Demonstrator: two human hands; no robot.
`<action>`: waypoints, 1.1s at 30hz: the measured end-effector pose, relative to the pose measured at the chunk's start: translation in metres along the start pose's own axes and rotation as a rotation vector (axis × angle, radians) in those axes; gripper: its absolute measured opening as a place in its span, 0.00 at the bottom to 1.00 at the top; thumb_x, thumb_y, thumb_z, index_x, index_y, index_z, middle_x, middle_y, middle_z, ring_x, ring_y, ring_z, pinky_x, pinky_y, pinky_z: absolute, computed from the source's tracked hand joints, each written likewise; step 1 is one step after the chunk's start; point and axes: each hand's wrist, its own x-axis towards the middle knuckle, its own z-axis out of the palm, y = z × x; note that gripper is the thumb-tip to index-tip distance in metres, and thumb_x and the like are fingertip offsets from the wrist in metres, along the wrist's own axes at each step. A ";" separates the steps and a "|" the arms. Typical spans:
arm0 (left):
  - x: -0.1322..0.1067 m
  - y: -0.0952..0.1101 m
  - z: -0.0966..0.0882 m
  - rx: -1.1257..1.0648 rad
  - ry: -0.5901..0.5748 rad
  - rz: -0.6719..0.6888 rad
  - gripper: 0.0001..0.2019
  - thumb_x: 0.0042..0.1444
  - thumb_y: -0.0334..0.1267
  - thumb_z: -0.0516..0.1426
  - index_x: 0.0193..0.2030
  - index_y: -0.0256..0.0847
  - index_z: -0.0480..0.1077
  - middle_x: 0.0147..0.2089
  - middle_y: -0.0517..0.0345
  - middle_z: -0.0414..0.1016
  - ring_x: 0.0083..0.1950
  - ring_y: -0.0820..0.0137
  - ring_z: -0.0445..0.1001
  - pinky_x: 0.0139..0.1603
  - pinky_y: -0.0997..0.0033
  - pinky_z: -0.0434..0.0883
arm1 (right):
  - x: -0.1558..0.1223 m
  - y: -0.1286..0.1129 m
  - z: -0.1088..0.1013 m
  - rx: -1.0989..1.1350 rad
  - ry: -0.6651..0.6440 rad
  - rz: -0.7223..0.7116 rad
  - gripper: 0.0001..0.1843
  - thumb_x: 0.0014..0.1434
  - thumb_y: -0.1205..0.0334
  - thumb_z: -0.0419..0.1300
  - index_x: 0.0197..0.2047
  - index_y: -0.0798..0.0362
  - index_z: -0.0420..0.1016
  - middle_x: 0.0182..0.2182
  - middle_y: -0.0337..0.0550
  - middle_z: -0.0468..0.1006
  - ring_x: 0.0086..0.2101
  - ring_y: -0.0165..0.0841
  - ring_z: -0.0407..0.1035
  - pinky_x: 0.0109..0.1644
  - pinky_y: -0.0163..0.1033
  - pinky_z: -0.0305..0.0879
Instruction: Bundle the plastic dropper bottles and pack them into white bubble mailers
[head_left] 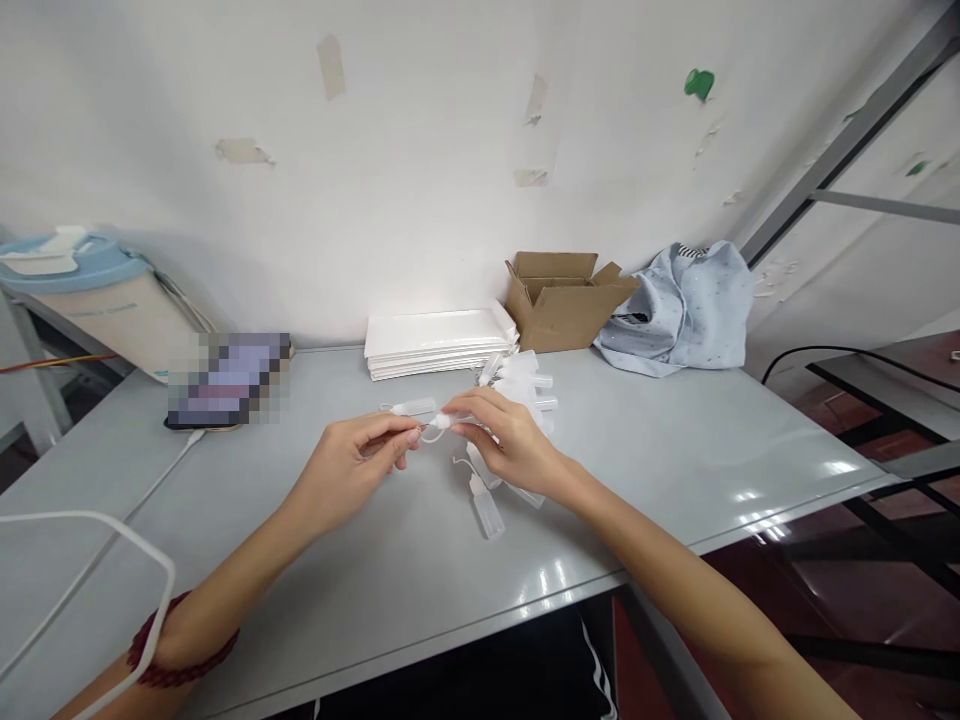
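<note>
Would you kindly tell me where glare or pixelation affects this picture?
Head view: bright glare spots on the table, along its front edge and toward its right end; head view: blocky pixelation over the phone; head view: neither the left hand nor the right hand shows such glare.

I'm finding bottles crowding my right hand, single bottle lying nearer me. White stack and cardboard box blocking way to wall; phone lying far left. Tabletop right of bottles leaving room for passing.

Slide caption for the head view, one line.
Right hand holds a white-nozzled bottle above a grey table, left hand at the nozzle tip, similar bottles nearby.
</note>
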 end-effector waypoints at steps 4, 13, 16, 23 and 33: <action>-0.001 -0.002 0.002 0.032 -0.009 0.039 0.11 0.59 0.42 0.54 0.35 0.43 0.76 0.25 0.62 0.72 0.26 0.73 0.69 0.28 0.74 0.67 | -0.001 0.001 0.000 -0.011 -0.009 -0.009 0.09 0.65 0.69 0.50 0.47 0.53 0.66 0.39 0.48 0.74 0.40 0.34 0.69 0.41 0.42 0.71; -0.005 0.002 0.009 0.189 0.014 0.196 0.11 0.60 0.36 0.50 0.33 0.41 0.73 0.27 0.59 0.73 0.27 0.72 0.69 0.24 0.75 0.63 | -0.005 0.001 0.005 -0.020 -0.006 -0.029 0.11 0.63 0.72 0.49 0.47 0.53 0.67 0.39 0.49 0.73 0.39 0.35 0.67 0.41 0.43 0.70; -0.006 -0.003 0.012 0.236 -0.006 0.246 0.12 0.61 0.34 0.49 0.33 0.40 0.72 0.26 0.58 0.73 0.27 0.71 0.68 0.24 0.74 0.63 | -0.007 0.000 0.009 -0.032 -0.050 -0.029 0.13 0.61 0.76 0.48 0.46 0.53 0.67 0.39 0.49 0.72 0.39 0.34 0.67 0.41 0.42 0.70; -0.005 -0.010 0.016 0.280 -0.019 0.301 0.12 0.61 0.33 0.48 0.32 0.39 0.71 0.27 0.57 0.72 0.26 0.71 0.68 0.26 0.73 0.64 | -0.009 0.000 0.014 -0.060 -0.088 -0.049 0.14 0.60 0.77 0.46 0.44 0.54 0.66 0.38 0.49 0.71 0.39 0.34 0.65 0.40 0.41 0.71; 0.000 -0.005 0.013 0.279 0.071 0.215 0.11 0.60 0.41 0.52 0.43 0.40 0.72 0.33 0.56 0.76 0.31 0.69 0.73 0.30 0.72 0.69 | -0.001 0.010 0.002 -0.097 -0.043 -0.056 0.11 0.63 0.73 0.49 0.46 0.53 0.66 0.40 0.48 0.72 0.40 0.34 0.66 0.41 0.43 0.71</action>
